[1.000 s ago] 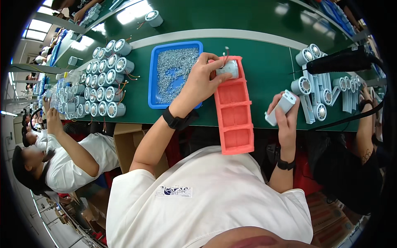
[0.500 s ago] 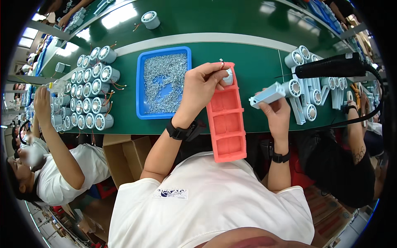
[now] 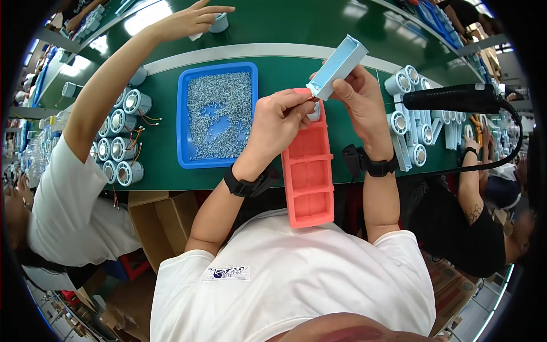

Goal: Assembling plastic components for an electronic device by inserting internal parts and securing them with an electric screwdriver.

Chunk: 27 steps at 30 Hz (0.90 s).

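My right hand (image 3: 364, 105) grips a light blue rectangular plastic housing (image 3: 337, 67), a hollow trough tilted up toward the far right. The housing's lower end meets the fingertips of my left hand (image 3: 279, 121). Those fingers are pinched on thin wires (image 3: 313, 98), of which only a reddish bit shows. Just under them a light blue round part (image 3: 314, 113) sits in the far end of the red tray (image 3: 310, 174); my hand partly covers it. The nearer compartments of this long tray hold nothing.
A blue tray of screws (image 3: 181, 114) lies left of my hands. Round motors with wires (image 3: 122, 149) stand in rows farther left, beneath a co-worker's outstretched arm (image 3: 108, 85). At right are assembled housings (image 3: 419, 134) and a black electric screwdriver (image 3: 453, 98) on a cable.
My right hand has brought the housing up and leftward, turning it so its end meets my left fingertips. The co-worker's arm at left has swung forward toward the far motor.
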{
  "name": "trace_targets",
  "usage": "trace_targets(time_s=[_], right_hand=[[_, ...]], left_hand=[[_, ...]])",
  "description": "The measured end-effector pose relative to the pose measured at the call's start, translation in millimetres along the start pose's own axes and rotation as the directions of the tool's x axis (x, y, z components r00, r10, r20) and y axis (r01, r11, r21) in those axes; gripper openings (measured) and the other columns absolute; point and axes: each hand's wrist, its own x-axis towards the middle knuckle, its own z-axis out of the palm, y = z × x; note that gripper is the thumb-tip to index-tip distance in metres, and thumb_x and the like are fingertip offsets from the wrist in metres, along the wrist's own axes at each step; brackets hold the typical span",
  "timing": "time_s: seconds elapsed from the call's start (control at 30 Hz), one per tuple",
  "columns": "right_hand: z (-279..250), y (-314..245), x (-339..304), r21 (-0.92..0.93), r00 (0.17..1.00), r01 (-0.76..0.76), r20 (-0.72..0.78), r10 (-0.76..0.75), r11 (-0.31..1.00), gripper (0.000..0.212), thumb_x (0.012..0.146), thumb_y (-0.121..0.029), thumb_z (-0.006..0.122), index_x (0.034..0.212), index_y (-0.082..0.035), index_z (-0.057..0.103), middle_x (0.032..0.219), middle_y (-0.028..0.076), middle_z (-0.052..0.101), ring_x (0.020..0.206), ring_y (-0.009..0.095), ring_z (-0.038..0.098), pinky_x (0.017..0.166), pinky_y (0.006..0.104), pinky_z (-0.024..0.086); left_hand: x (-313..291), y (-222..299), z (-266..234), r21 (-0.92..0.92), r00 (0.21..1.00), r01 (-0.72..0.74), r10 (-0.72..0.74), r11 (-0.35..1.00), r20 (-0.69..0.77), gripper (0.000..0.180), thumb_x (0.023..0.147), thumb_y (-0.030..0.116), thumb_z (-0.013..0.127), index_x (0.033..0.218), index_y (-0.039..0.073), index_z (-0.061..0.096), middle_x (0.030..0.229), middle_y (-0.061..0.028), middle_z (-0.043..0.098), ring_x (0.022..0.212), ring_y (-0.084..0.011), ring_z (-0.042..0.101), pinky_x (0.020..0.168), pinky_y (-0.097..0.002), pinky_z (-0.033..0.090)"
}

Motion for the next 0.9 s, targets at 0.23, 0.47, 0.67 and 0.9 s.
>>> trace_targets(time_s=[0.23, 0.47, 0.67, 0.9], right_hand=[[7, -4, -14, -0.038, 0.998, 0.063, 0.031, -0.062, 0.997, 0.058, 0.084, -0.032, 0.079, 0.126, 0.003, 0.057, 0.113, 0.018, 0.071, 0.107, 0.024, 0.068, 0.096, 0.0354, 0.054], [7, 3, -19, -0.288, 0.985, 0.162, 0.098, -0.139, 0.944, 0.036, 0.086, -0.011, 0.076, 0.118, 0.003, 0.063, 0.114, 0.015, 0.071, 0.105, 0.022, 0.068, 0.092, 0.0333, 0.055], [7, 31, -24, -0.367, 0.992, 0.124, 0.055, -0.111, 0.922, 0.030, 0.085, 0.000, 0.074, 0.114, 0.001, 0.067, 0.112, 0.010, 0.072, 0.101, 0.019, 0.069, 0.085, 0.0300, 0.057], [23, 17, -32, -0.773, 0.948, 0.260, 0.091, -0.305, 0.578, 0.028, 0.081, 0.003, 0.075, 0.108, -0.001, 0.070, 0.102, 0.011, 0.071, 0.087, 0.023, 0.071, 0.076, 0.0305, 0.056]], left_hand=[[5, -1, -7, 0.036, 0.999, 0.021, -0.023, 0.999, 0.046, 0.014, 0.092, -0.002, 0.065, 0.103, -0.004, 0.073, 0.082, -0.0065, 0.069, 0.068, -0.0108, 0.067, 0.060, -0.0239, 0.056], [-2, -11, -10, 0.225, 0.970, -0.238, 0.242, 0.945, 0.009, 0.025, 0.087, -0.002, 0.071, 0.112, -0.001, 0.071, 0.101, -0.0088, 0.070, 0.073, -0.0125, 0.066, 0.063, -0.0247, 0.054], [-18, -7, -15, 0.430, 0.985, -0.123, 0.163, 0.894, -0.057, 0.050, 0.078, 0.004, 0.081, 0.126, 0.003, 0.066, 0.122, -0.0109, 0.063, 0.079, -0.0180, 0.063, 0.067, -0.0294, 0.053], [-13, -20, -19, 0.417, 0.987, -0.136, 0.159, 0.899, -0.021, 0.055, 0.075, 0.008, 0.084, 0.127, 0.004, 0.066, 0.116, -0.0099, 0.064, 0.084, -0.0203, 0.062, 0.069, -0.0308, 0.054]])
